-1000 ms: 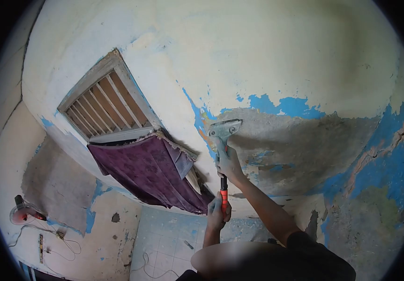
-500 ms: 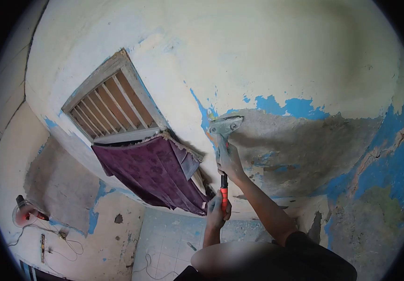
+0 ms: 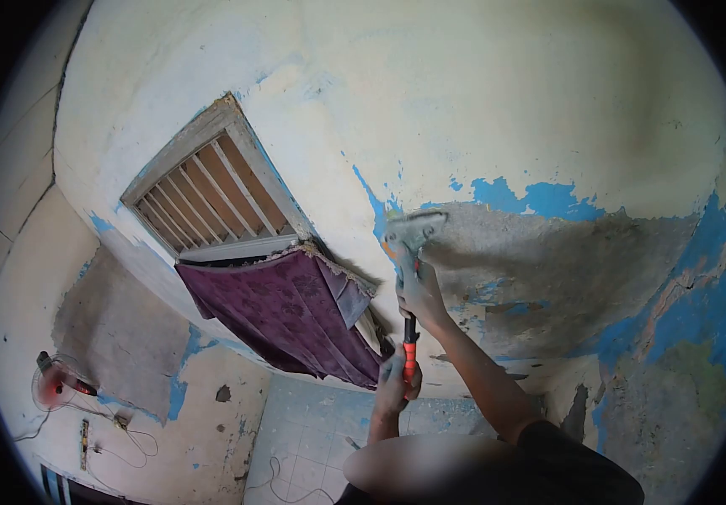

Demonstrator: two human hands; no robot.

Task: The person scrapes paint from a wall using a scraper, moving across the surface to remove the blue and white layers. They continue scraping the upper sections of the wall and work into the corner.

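A long scraper has a wide metal blade (image 3: 414, 228) and an orange and black handle (image 3: 410, 349). Its blade presses on the wall at the upper left corner of a bare grey patch (image 3: 548, 269), where white and blue paint has come off. My right hand (image 3: 419, 290) grips the shaft just below the blade. My left hand (image 3: 396, 383) is closed around the orange handle lower down. Both arms reach upward.
A slatted wooden vent (image 3: 211, 198) sits in the wall at left, with a purple cloth (image 3: 283, 311) hanging under it. Far below are a tiled floor (image 3: 312, 438), a red fan (image 3: 56, 383) and cables (image 3: 114, 438). Peeling blue paint (image 3: 700, 311) covers the right wall.
The scraper and both hands have shifted slightly right and down in the view as my head moved. The blade stays at the edge of the bare patch.
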